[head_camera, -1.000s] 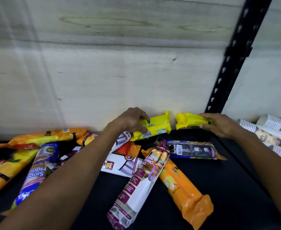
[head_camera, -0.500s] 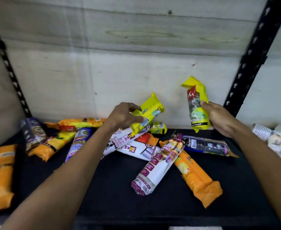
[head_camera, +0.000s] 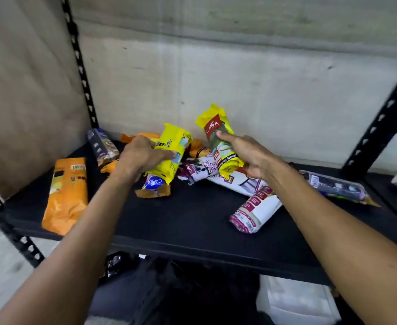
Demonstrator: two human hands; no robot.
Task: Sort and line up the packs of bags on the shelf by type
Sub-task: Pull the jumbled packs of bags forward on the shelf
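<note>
I have a yellow pack in each hand, both lifted off the black shelf [head_camera: 192, 216] and held roughly upright over the jumble near the far wall. My left hand [head_camera: 141, 156] wraps its fingers round the left yellow pack [head_camera: 172, 151], and my right hand [head_camera: 246, 153] grips the right yellow pack [head_camera: 218, 139], the one with the red label, thumb laid across its front. So I judge the sorting has only started: two of one kind are gathered, but nothing on the shelf is lined up yet. Below my hands the white and purple packs [head_camera: 253, 207] lie crossed over one another, a blue and orange pack [head_camera: 154, 186] sits under the left yellow one, a big orange pack [head_camera: 67, 193] lies alone near the front left, a dark pack [head_camera: 102, 144] leans at the far left, and another dark pack [head_camera: 336, 186] lies off to the right. Some orange ones are half hidden behind my left hand. All of those still need grouping and straightening, and the yellow pair still needs a spot.
</note>
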